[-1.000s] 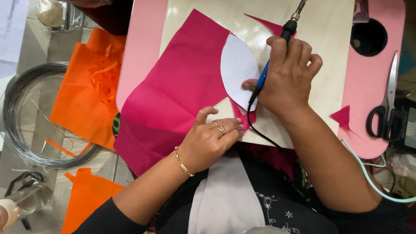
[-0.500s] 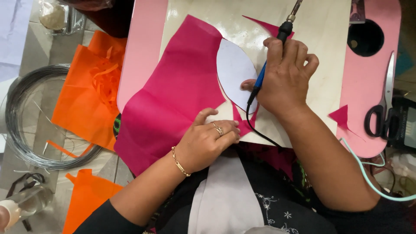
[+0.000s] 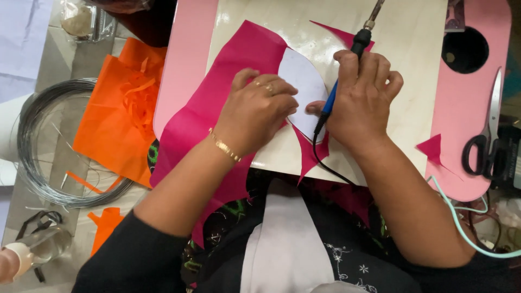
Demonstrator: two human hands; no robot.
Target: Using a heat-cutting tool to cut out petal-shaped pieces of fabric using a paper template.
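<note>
1. Landmark: a pale wooden board (image 3: pixel 412 108) lies on a pink worktop (image 3: pixel 472 135); all places below are given relative to this board.
2. A magenta fabric sheet (image 3: pixel 217 103) lies over the board's left part and hangs off its near edge toward the person's lap.
3. A white curved paper template (image 3: pixel 304 81) rests on the fabric, near the board's centre.
4. The left hand (image 3: pixel 255 116) lies flat, palm down, on the fabric at the template's left edge, fingertips touching the template; its grip is released, pressing, holding nothing.
5. The right hand (image 3: pixel 361 95) sits just right of the template, grip clenched round a blue-handled soldering-type hot tool (image 3: pixel 347 65). The tool's metal end points to the board's far edge; its black cord (image 3: pixel 320 157) runs off the near edge.
6. A small magenta offcut (image 3: pixel 431 147) lies on the worktop, off the board's right near corner.
7. Black-handled scissors (image 3: pixel 485 135) lie right of the board, at the worktop's right edge.
8. Orange fabric (image 3: pixel 122 114) and a wire coil (image 3: pixel 40 144) lie on the floor, well left of the board.
</note>
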